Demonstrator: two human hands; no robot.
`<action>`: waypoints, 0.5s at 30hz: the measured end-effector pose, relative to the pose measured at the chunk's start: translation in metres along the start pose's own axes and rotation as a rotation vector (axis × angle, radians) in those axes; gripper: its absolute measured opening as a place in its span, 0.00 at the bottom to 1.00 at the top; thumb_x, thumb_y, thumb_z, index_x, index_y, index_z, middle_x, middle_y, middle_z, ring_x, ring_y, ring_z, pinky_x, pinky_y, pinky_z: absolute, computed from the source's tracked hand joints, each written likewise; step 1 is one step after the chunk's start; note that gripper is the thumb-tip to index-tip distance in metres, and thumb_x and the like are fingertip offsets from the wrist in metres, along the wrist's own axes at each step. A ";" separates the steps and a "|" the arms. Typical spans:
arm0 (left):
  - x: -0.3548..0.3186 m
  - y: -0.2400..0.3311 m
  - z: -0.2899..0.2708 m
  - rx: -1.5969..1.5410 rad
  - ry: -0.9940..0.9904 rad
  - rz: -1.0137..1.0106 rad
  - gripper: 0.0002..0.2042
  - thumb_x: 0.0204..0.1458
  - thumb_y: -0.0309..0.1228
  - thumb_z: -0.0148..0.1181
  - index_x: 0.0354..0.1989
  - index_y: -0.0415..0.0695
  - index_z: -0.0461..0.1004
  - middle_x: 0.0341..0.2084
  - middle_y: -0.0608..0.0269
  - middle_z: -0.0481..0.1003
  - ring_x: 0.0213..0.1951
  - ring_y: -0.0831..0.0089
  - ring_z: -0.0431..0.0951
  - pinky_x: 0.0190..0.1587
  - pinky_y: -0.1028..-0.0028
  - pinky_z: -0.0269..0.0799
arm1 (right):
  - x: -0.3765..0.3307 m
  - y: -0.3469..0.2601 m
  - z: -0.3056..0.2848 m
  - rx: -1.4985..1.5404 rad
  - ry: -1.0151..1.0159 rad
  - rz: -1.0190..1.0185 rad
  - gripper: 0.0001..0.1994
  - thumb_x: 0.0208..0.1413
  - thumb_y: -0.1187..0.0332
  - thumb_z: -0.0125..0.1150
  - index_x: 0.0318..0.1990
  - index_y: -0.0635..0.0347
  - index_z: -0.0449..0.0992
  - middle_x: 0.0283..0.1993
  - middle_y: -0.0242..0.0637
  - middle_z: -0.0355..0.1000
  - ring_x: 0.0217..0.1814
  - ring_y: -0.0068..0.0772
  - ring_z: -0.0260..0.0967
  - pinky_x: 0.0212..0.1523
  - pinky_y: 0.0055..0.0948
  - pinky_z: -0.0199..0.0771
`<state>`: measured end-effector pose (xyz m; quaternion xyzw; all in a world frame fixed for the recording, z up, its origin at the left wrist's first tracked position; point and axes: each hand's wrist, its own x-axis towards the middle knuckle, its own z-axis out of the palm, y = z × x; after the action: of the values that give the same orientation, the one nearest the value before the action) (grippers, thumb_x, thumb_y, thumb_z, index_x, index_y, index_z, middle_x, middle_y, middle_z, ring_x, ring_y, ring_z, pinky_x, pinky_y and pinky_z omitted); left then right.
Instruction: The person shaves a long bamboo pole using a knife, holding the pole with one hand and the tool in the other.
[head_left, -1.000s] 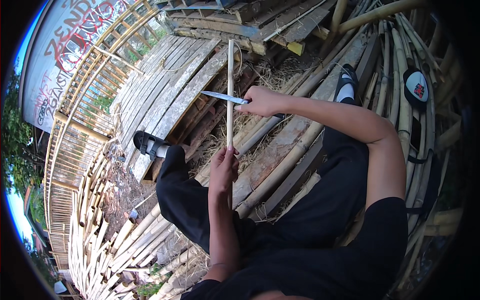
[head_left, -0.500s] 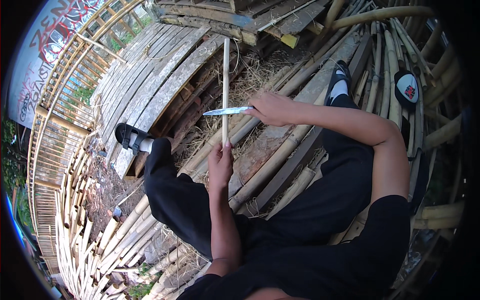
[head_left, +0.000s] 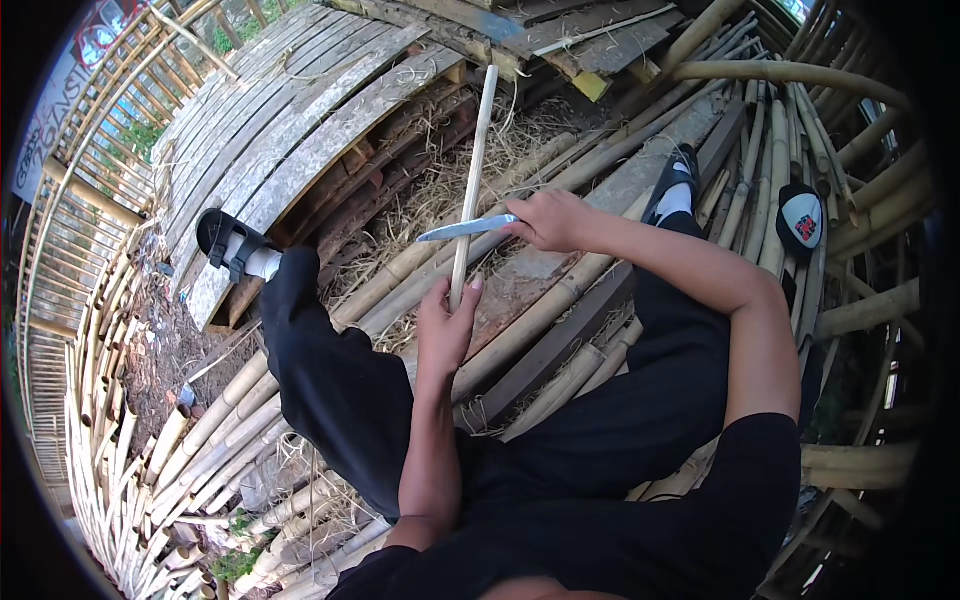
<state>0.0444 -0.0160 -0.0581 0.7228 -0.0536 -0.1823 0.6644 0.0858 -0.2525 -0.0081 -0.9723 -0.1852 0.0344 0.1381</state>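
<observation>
My left hand (head_left: 446, 322) is closed round the lower end of a long pale bamboo strip (head_left: 478, 160), which points away from me with its top leaning a little right. In my right hand (head_left: 551, 220) is a knife (head_left: 465, 229), gripped at the handle end, which my fingers hide. Its blade points left and crosses the strip above my left hand. Blade and strip look to be touching.
Stray shavings (head_left: 440, 190) lie beyond the strip. A wooden plank platform (head_left: 290, 120) stands at the far left. Bamboo poles (head_left: 580, 290) run beneath my legs, and more bamboo (head_left: 215, 450) lies at the lower left. A dark cap with a white front (head_left: 801, 220) rests at the right.
The strip has tilted, its top swinging right. My right hand and the knife have shifted slightly right, with the blade now angled more upward to the right. The whole view has shifted too.
</observation>
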 end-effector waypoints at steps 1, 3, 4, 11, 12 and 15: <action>0.003 -0.004 0.003 -0.003 0.021 0.047 0.12 0.56 0.35 0.56 0.39 0.38 0.71 0.18 0.80 0.63 0.20 0.91 0.55 0.20 0.84 0.48 | 0.006 0.012 -0.004 -0.052 -0.011 0.004 0.21 0.60 0.50 0.45 0.34 0.61 0.69 0.24 0.54 0.70 0.30 0.61 0.70 0.31 0.52 0.69; 0.003 0.004 0.004 -0.045 -0.009 0.007 0.12 0.56 0.34 0.57 0.38 0.35 0.71 0.22 0.76 0.66 0.24 0.89 0.59 0.25 0.83 0.53 | 0.016 0.033 -0.004 -0.126 0.060 0.001 0.22 0.59 0.48 0.46 0.32 0.61 0.71 0.23 0.53 0.71 0.29 0.61 0.70 0.31 0.52 0.70; 0.004 0.003 0.004 -0.048 -0.019 0.008 0.12 0.56 0.34 0.57 0.38 0.35 0.71 0.22 0.76 0.66 0.24 0.89 0.59 0.25 0.83 0.53 | 0.015 0.043 -0.004 -0.130 0.060 0.010 0.22 0.59 0.48 0.46 0.32 0.61 0.71 0.23 0.53 0.71 0.29 0.61 0.70 0.31 0.52 0.70; 0.007 -0.009 0.007 0.023 0.019 0.010 0.12 0.56 0.36 0.57 0.34 0.37 0.70 0.20 0.77 0.63 0.23 0.89 0.56 0.24 0.82 0.50 | 0.024 0.052 -0.017 -0.176 0.024 0.153 0.26 0.59 0.45 0.44 0.30 0.64 0.73 0.26 0.56 0.72 0.33 0.61 0.71 0.35 0.53 0.70; 0.007 -0.006 0.007 0.020 0.026 -0.017 0.14 0.56 0.37 0.57 0.33 0.35 0.71 0.19 0.75 0.63 0.23 0.86 0.57 0.24 0.80 0.52 | 0.024 0.051 -0.009 -0.122 0.051 0.163 0.27 0.59 0.45 0.43 0.29 0.64 0.73 0.25 0.56 0.71 0.32 0.61 0.71 0.35 0.54 0.70; 0.005 0.001 -0.001 0.007 0.035 -0.103 0.15 0.55 0.38 0.57 0.31 0.35 0.71 0.18 0.73 0.63 0.23 0.84 0.57 0.25 0.78 0.54 | 0.019 0.025 0.005 0.050 0.023 0.181 0.27 0.59 0.45 0.42 0.29 0.64 0.73 0.24 0.56 0.71 0.31 0.62 0.71 0.36 0.54 0.70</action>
<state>0.0497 -0.0170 -0.0577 0.7300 -0.0051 -0.2034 0.6525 0.1117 -0.2665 -0.0202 -0.9817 -0.0942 0.0401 0.1606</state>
